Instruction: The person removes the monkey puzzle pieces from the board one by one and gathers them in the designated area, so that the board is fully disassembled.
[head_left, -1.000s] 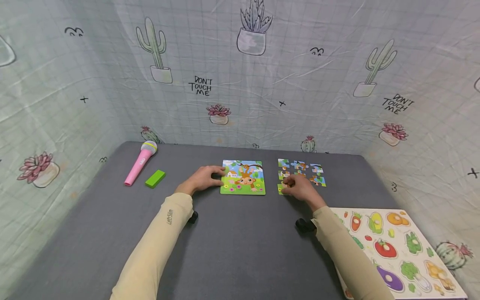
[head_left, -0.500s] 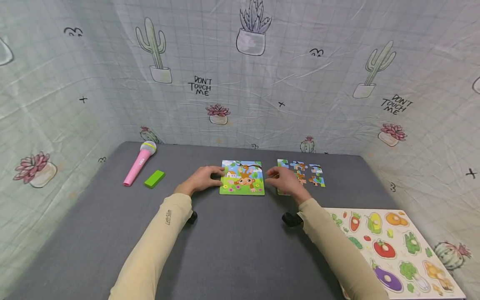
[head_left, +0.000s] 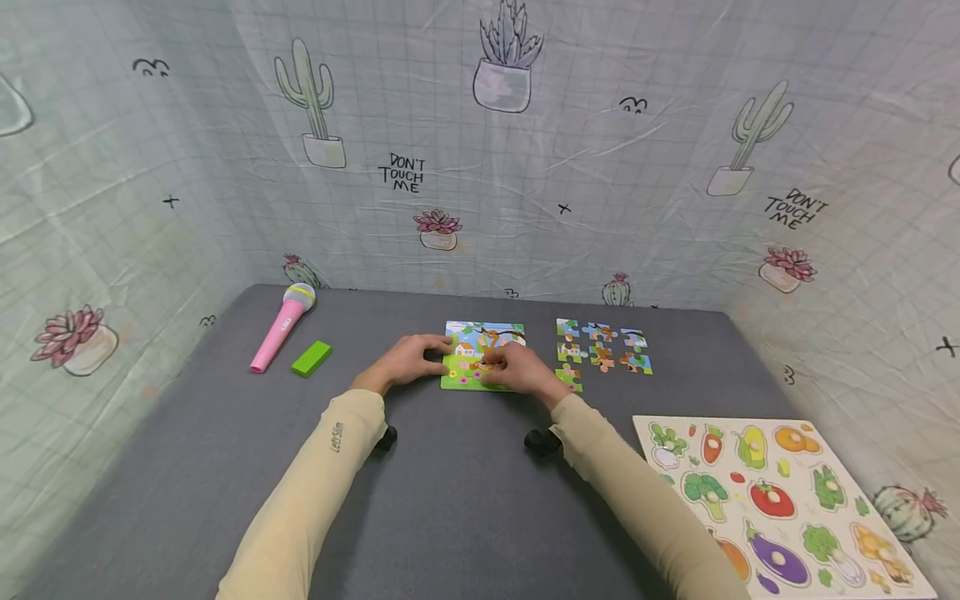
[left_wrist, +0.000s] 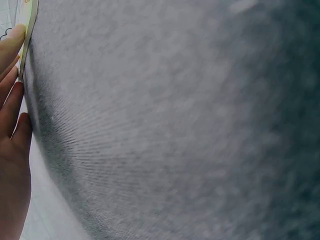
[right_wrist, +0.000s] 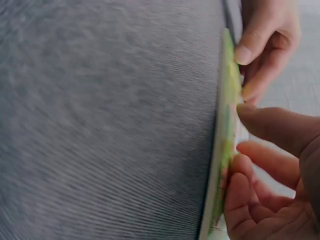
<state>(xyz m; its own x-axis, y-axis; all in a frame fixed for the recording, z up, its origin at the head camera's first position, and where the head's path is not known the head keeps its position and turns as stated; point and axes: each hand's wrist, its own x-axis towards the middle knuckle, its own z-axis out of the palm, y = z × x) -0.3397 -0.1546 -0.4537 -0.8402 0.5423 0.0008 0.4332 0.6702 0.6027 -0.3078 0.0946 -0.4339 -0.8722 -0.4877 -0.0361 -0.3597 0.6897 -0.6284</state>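
The square monkey picture board (head_left: 465,382) lies on the grey table, with a white house, flowers and blue sky on it. My left hand (head_left: 402,360) rests at its left edge, with fingertips and thumb on the rim. In the left wrist view the left fingers (left_wrist: 11,107) lie along the board's edge. My right hand (head_left: 522,367) is over the board's lower right, thumb and fingertips close together at the surface near the monkey's face. I cannot tell whether a piece is between them. Several loose puzzle pieces (head_left: 602,357) lie to the right in rows.
A pink toy microphone (head_left: 280,329) and a green block (head_left: 311,358) lie at the left. At the lower right is a vegetable peg board (head_left: 772,467), partly covered by the right sleeve (head_left: 637,500). Patterned cloth (head_left: 480,167) walls the table at the back and sides.
My right hand has moved left from the loose pieces to the monkey board, uncovering the pieces it had overlapped. My left hand has stayed at the board's left edge.
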